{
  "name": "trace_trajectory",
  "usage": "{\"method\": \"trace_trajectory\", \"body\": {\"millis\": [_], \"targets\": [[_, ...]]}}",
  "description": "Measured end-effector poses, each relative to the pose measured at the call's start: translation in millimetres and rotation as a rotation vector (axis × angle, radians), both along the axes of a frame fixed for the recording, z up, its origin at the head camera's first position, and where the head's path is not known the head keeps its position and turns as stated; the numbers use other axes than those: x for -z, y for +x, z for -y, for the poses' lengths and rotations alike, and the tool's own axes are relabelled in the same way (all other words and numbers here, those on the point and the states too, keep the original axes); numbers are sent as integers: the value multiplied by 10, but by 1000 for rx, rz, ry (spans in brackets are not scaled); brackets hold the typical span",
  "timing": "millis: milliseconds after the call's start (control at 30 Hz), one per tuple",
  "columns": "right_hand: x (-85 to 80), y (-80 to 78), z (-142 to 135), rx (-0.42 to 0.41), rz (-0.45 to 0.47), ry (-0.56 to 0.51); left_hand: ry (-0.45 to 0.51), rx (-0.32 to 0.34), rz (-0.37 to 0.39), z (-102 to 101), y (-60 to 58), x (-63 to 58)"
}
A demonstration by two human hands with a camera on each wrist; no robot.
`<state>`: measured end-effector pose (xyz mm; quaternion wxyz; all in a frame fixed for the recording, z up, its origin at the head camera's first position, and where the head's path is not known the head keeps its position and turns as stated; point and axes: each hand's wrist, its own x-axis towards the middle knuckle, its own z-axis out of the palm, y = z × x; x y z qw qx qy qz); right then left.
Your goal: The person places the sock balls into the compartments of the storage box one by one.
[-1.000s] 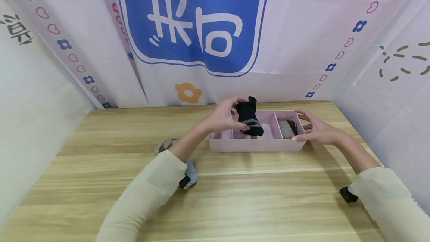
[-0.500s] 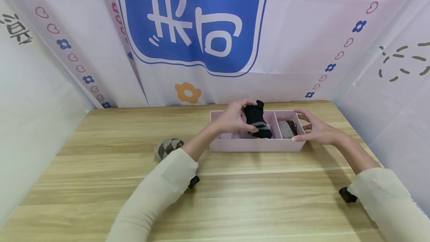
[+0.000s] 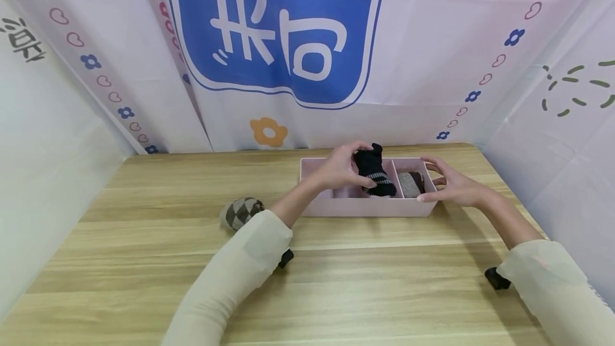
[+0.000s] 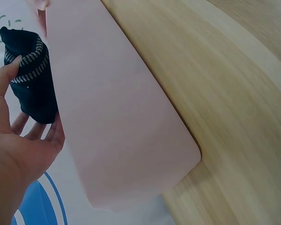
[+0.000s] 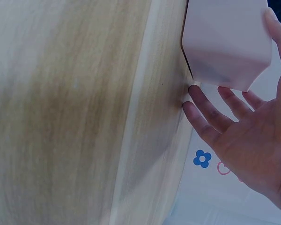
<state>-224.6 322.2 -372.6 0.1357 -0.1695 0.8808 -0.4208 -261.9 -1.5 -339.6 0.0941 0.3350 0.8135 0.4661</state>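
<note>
Black rolled sock [image 3: 376,171], pinched by left hand [image 3: 342,171], needs lowering into pink organizer [image 3: 365,206] at frame centre; right hand [image 3: 451,183], fingers spread, steadies it.

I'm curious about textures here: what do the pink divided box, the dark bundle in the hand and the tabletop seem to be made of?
The pink box looks like smooth matte plastic: thin even walls, rounded corners, no grain. The dark bundle held by the left hand looks like knitted fabric, probably a rolled sock, with a ribbed grey-striped band. The table shows wood grain in planks, possibly laminate.
</note>
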Motion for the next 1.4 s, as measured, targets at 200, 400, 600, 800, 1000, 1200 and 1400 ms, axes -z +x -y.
{"method": "trace_trajectory", "body": {"millis": [200,400,600,800,1000,1200,1400], "targets": [[-3,-3,0,-3,0,4,-34,-21,-5,-66,-27,16],[-4,0,-2,-1,3,8,-73,-30,-27,-150,-77,69],[-8,3,4,-1,3,4,-137,-23,-96,-240,-112,113],[-5,2,6,2,5,13,-194,-25,-105,-288,-128,148],[-4,4,7,3,6,11,-272,6,-134,-310,-141,165],[-9,10,9,9,10,16,-338,26,-187,-339,-150,208],[-2,7,8,12,10,20,-355,34,-194,-356,-137,244]]}}
